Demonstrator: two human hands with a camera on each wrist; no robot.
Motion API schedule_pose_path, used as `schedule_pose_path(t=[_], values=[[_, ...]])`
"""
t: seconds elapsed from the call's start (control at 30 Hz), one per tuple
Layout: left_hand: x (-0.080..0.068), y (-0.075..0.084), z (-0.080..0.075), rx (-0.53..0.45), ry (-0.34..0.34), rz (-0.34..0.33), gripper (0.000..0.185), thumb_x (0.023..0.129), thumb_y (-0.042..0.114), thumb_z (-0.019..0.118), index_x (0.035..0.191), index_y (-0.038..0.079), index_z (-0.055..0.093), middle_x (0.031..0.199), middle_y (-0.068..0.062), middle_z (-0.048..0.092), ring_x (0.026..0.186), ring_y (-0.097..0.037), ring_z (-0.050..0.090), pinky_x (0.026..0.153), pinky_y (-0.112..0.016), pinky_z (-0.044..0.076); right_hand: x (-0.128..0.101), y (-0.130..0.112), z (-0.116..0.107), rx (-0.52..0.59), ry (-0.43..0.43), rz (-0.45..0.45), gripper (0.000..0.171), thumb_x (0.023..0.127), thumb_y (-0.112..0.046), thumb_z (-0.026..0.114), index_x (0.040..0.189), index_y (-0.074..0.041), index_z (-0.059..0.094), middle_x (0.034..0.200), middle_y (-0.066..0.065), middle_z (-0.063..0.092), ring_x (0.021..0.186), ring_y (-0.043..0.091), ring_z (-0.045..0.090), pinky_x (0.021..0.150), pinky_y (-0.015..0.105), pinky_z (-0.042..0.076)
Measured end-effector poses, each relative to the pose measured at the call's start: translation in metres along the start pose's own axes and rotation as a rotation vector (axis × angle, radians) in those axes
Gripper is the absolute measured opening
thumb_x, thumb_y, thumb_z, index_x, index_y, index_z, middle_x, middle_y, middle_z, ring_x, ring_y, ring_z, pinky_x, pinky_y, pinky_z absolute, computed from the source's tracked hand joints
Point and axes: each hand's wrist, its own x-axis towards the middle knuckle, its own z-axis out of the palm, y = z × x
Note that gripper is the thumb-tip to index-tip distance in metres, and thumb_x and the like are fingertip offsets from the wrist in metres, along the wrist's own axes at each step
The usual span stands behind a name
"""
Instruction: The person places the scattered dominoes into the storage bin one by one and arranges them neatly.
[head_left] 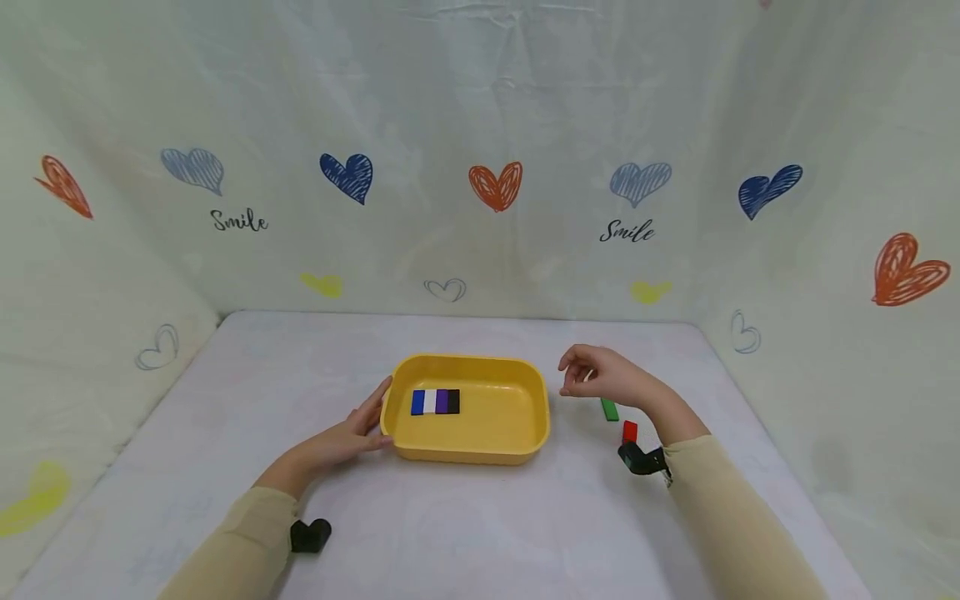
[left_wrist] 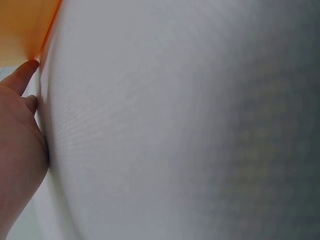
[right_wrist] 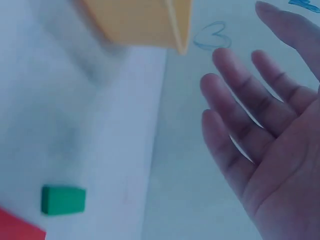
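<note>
A yellow tray [head_left: 480, 456] stands on the table. My left hand [head_left: 341, 442] rests against its left side, fingers along the wall and thumb at the front corner. Inside, blue [head_left: 417, 402], white [head_left: 430, 402], purple [head_left: 442, 402] and black [head_left: 453, 402] blocks lie side by side in a row. To the right of the tray, my right hand [head_left: 603, 372] hovers above the table with fingers loosely bent and nothing in them. A green block [head_left: 610, 409] lies below that hand, and a red block [head_left: 630, 432] sits nearer the wrist, partly hidden by the wrist camera.
The white table [head_left: 450, 533] is enclosed at the back and both sides by a pale curtain [head_left: 420, 100] printed with hearts. Black wrist cameras are strapped to both arms, the left one [head_left: 309, 536] close over the tabletop.
</note>
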Motion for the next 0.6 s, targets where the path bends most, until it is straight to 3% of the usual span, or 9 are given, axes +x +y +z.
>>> schedule_pose_path(t=[0.3,0.6], values=[[0.004,-0.004,0.001,0.039,-0.002,-0.004,0.098,0.089,0.04,0.069,0.156,0.039,-0.003,0.16,-0.018,0.016,0.145,-0.041,-0.014,0.104,-0.069,-0.017,-0.036,0.026,-0.007,0.061,0.068,-0.008,0.028,0.087,-0.013,0.075,0.108,-0.003,0.06,0.09,0.005,0.064,0.085,0.024,0.058,0.074,0.027,0.052],[0.003,-0.004,0.0,0.028,-0.001,0.001,0.098,0.09,0.038,0.069,0.156,0.037,-0.003,0.16,-0.018,0.016,0.144,-0.041,-0.016,0.103,-0.069,-0.017,-0.056,0.049,-0.009,0.076,0.081,0.012,0.026,0.088,-0.004,0.068,0.111,0.004,0.059,0.09,0.007,0.063,0.085,0.022,0.058,0.073,0.027,0.051]])
